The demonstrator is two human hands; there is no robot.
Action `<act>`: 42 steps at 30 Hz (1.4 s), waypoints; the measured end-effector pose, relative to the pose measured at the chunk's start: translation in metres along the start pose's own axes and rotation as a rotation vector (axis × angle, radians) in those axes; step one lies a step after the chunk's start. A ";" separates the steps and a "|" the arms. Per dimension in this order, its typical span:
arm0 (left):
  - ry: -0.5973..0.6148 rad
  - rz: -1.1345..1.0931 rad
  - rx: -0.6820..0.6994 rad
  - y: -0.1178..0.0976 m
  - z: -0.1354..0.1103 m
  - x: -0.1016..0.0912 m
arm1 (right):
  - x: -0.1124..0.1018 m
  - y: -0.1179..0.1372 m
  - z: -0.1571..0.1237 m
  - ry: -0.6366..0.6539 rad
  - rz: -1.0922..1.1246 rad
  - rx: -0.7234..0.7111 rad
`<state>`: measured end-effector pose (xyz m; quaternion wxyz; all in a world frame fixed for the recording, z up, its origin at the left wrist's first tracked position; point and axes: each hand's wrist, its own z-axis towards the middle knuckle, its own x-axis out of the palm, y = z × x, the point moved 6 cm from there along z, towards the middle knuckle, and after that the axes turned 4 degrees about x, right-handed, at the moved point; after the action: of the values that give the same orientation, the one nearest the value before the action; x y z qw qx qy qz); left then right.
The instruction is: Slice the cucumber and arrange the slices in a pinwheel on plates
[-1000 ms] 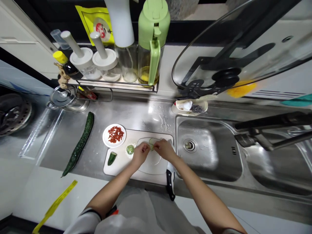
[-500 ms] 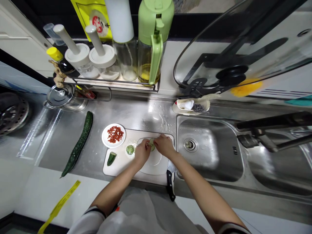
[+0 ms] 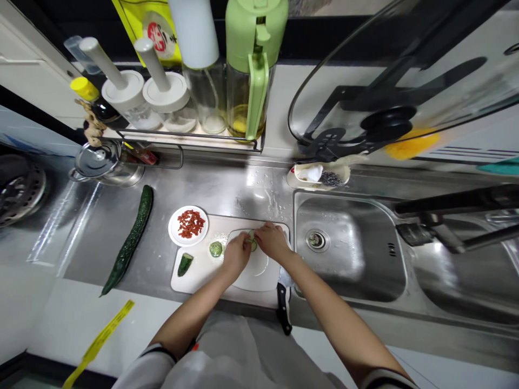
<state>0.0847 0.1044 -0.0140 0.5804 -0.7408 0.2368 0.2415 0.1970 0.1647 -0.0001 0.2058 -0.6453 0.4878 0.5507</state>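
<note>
My left hand and my right hand meet over a white plate that lies on a white cutting board. Both pinch a thin pale green cucumber slice at the plate's far rim. A round cucumber piece and a dark green cucumber end lie on the board to the left. A small white dish of red goji berries sits at the board's far left corner.
A whole cucumber lies on the steel counter to the left. A black-handled knife sticks out at the board's near right edge. The sink is to the right, and a rack of bottles stands behind.
Both hands have drawn closer together and shifted slightly toward the plate's far rim, still on the slice. The view has drifted a little.
</note>
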 end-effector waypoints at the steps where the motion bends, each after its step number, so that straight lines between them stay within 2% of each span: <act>1: 0.001 0.003 0.006 0.000 0.000 0.001 | 0.000 0.000 0.000 -0.001 -0.003 0.001; 8: 0.014 0.092 0.057 -0.001 -0.001 0.006 | 0.002 0.001 -0.003 -0.021 -0.055 -0.040; 15: -0.095 0.219 0.177 -0.006 -0.004 -0.002 | 0.007 0.002 -0.009 -0.106 -0.093 -0.072; 20: -0.080 0.266 0.239 -0.007 -0.004 0.000 | 0.014 0.003 -0.014 -0.139 -0.099 -0.099; 28: -0.058 0.288 0.239 -0.003 -0.005 0.000 | 0.020 0.003 -0.027 -0.206 -0.077 -0.104; 34: -0.063 0.276 0.242 -0.003 -0.006 0.000 | 0.015 0.004 -0.036 -0.231 -0.005 -0.072; 38: -0.100 0.215 0.258 -0.002 -0.008 -0.012 | 0.013 0.003 -0.051 -0.292 0.047 -0.012; 42: -0.158 0.153 0.246 0.006 -0.017 -0.038 | 0.022 0.009 -0.069 -0.315 0.063 -0.014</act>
<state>0.0527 0.0894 0.0089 0.6635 -0.6225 0.2741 0.3118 0.2225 0.0961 0.0038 0.2579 -0.5368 0.4658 0.6544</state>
